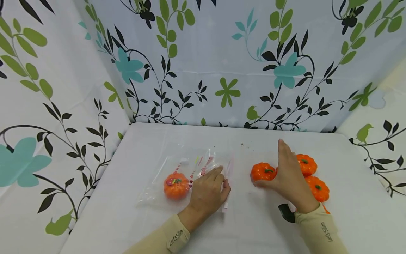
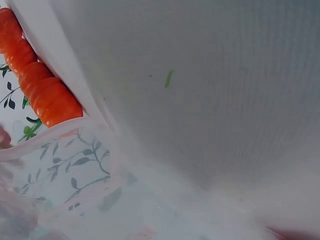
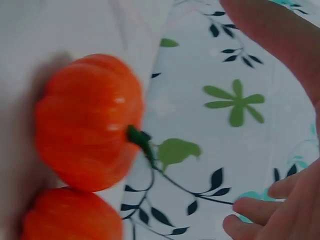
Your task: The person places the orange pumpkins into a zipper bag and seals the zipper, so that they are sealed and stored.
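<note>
Though the left hand's (image 1: 207,189) grip is unclear, the right hand (image 1: 288,181) spreads fingers (image 1: 282,151) beside a pumpkin (image 1: 260,173), stem axis pointing right.

Clear bag (image 1: 153,192): see-through, red printing, short yellow-green streak, pink strip along its right edge. Bagged pumpkin (image 1: 176,189) is orange; pink patch with bits of green near its top, can't tell whether bag print or label. Right of the bag, loose pumpkins (image 1: 262,172) are glossy orange, green stems. Table (image 1: 241,229) under the bag: plain white. Cloth (image 1: 206,53) behind the bag: pale bluish white, printed with teal flowers, green and black leaves, black stems, green birds. Left sleeve (image 1: 168,238), in front of the bag, and right sleeve (image 1: 317,229), right of it: pale yellow-beige, dark lettering.
</note>
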{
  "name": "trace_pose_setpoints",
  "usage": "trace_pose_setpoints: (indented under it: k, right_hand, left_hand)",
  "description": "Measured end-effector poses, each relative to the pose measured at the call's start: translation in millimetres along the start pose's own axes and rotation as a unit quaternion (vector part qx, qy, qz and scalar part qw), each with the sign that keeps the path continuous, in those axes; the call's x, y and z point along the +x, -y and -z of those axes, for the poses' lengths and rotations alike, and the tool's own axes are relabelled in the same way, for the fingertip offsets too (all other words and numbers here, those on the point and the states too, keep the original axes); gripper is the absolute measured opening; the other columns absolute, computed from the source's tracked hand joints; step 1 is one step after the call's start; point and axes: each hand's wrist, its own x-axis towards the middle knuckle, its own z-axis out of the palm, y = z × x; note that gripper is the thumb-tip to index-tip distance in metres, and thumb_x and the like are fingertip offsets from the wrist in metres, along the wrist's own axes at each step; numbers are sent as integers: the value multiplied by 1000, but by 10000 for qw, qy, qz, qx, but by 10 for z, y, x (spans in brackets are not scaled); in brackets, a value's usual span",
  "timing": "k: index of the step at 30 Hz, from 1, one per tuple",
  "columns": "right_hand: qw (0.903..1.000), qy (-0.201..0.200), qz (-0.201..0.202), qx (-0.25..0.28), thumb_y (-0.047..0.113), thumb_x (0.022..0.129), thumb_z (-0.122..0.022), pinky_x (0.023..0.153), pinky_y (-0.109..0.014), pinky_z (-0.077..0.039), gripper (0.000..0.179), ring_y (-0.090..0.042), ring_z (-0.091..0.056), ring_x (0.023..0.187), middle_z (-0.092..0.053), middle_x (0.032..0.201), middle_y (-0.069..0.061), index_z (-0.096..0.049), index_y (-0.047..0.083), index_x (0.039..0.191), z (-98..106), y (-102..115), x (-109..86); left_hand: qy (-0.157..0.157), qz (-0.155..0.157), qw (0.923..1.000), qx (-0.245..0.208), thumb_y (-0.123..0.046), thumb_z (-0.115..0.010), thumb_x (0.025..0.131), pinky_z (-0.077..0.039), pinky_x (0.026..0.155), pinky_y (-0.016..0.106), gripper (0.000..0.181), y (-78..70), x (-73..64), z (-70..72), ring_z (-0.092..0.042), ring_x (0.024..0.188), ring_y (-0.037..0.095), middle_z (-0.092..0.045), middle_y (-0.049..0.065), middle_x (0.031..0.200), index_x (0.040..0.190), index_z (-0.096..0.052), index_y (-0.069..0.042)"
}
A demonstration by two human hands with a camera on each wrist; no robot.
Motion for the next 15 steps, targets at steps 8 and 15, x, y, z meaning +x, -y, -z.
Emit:
trace_pose_setpoints:
  k: [8, 15]
  right_hand:
    - [9936, 539, -331, -939, 45, 58, -97, 118, -65, -4, 125, -58, -17, 142, -45, 142, -39, -33, -15, 148, -188, -174, -33]
    - [9880, 692, -398, -1320, 44, 65, -94, 118, -66, -2, 99, -58, -15, 142, -58, 131, -34, -53, -13, 135, -273, -231, -39]
  left_hand:
    - [48, 40, 10000, -17, -19, -76, 83, -61, 71, 35, 16, 5, -18, -6, -75, 94, 24, -75, 11, 109, 76, -69, -6]
    - [-1, 36, 10000, 23, -18, -77, 82, -61, 70, 35, 16, 16, -25, -9, -75, 93, 24, -75, 11, 108, 76, -70, -6]
